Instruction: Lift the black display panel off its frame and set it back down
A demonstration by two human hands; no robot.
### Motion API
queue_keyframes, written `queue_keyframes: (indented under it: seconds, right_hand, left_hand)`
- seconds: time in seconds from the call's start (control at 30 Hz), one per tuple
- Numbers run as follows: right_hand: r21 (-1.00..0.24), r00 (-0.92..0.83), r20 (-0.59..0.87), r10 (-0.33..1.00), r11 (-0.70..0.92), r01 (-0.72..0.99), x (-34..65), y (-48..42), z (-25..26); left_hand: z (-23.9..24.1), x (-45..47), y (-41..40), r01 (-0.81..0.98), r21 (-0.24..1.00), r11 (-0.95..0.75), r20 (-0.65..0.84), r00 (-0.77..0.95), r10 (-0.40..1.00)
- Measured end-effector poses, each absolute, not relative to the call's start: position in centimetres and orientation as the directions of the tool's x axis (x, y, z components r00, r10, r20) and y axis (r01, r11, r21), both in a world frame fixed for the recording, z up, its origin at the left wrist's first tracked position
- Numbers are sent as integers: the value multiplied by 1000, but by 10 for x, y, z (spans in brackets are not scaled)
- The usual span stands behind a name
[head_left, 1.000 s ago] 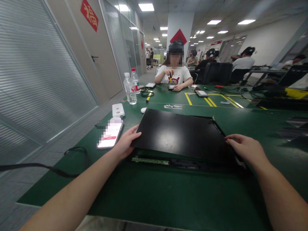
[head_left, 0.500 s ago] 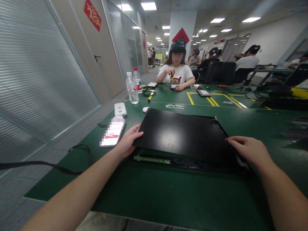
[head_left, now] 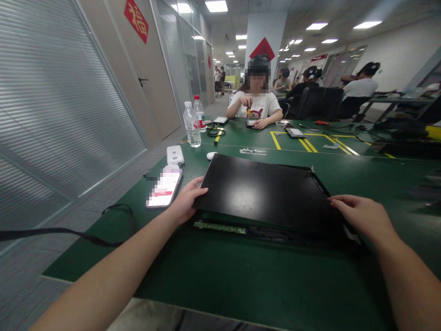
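Observation:
A flat black panel (head_left: 262,191) is held a little above a dark frame (head_left: 275,234) on the green table (head_left: 241,280), its near edge raised. A green circuit strip (head_left: 218,226) shows under that edge. My left hand (head_left: 186,202) grips the panel's near left corner, thumb on top. My right hand (head_left: 361,217) grips the near right edge, fingers curled over it.
A phone (head_left: 164,189) with a lit screen lies left of the panel, with a white box (head_left: 175,154), a black cable (head_left: 86,236) and two water bottles (head_left: 192,124) nearby. A person (head_left: 255,103) sits across the table handling a small device. Yellow tape lines (head_left: 306,143) mark the far table.
Both hands keep their grip on the panel. The view has shifted slightly; the panel's pose has hardly changed.

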State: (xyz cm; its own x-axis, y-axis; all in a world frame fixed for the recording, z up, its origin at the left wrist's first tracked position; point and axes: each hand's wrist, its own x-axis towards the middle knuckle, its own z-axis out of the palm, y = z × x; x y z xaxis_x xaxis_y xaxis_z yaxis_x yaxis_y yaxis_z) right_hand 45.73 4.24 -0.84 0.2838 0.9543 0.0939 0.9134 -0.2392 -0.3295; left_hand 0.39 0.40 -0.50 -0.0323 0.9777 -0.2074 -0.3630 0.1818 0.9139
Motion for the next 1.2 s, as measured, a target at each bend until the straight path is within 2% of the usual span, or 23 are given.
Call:
queue_keyframes:
  seconds: [0.27,0.6,0.97,1.2]
  right_hand:
    - [-259,237,116,965,-201,945,457,42,-10]
    - [-251,233,69,970,-209,945,452,41,-5]
    - [-388,285,121,951,-219,895,461,46,-13]
    - [-432,305,108,946,-232,872,459,45,-11]
  left_hand:
    - [-1,7,3,-359,915,184,-218,-56,974]
    - [-3,6,3,-358,915,186,-221,-58,974]
    - [0,7,3,-381,903,200,-238,-54,970]
    - [3,9,3,-379,904,200,-242,-67,968]
